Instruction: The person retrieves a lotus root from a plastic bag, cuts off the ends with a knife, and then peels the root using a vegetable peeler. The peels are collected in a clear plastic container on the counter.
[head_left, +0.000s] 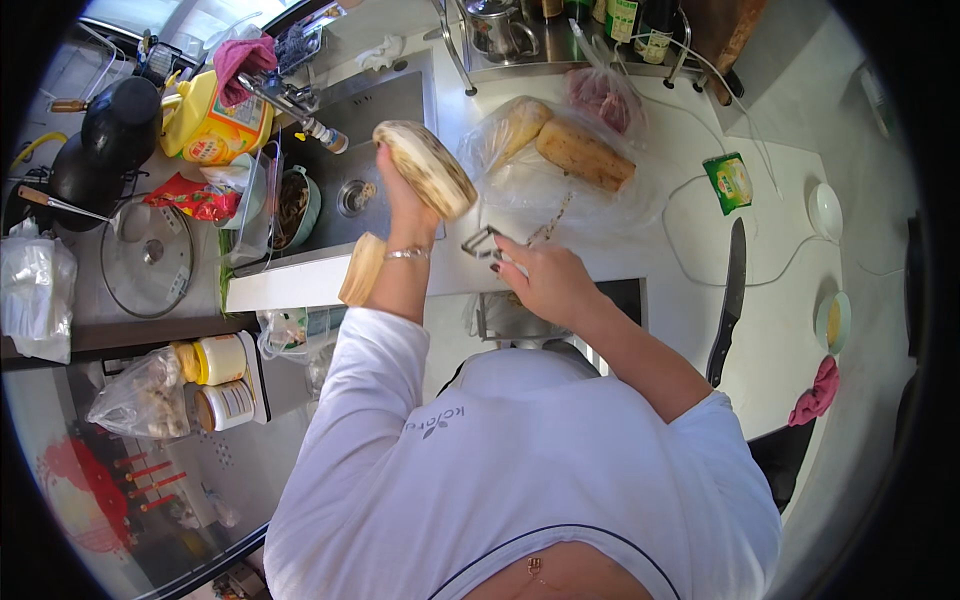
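My left hand (406, 196) grips a thick, partly peeled root section (431, 169), apparently lotus root, tilted over the right side of the steel sink (330, 101). Pale bare flesh and brownish skin streaks both show on it. A metal-framed peeler (481, 242) is in my right hand (559, 281), just below the root and apart from it. Beside my left wrist is a tan, smooth-sided piece (363, 268); I cannot tell what it is. Unpeeled root sections (585, 154) lie on a clear plastic bag on the counter, with brown peel bits (553, 219) nearby.
A kitchen knife (729, 300) lies on the right of the counter near a white cord and a green packet (727, 184). Bagged meat (602, 96) sits behind the roots. A bowl of dark food (296, 206), a yellow oil jug (217, 124) and a glass lid (148, 255) stand left.
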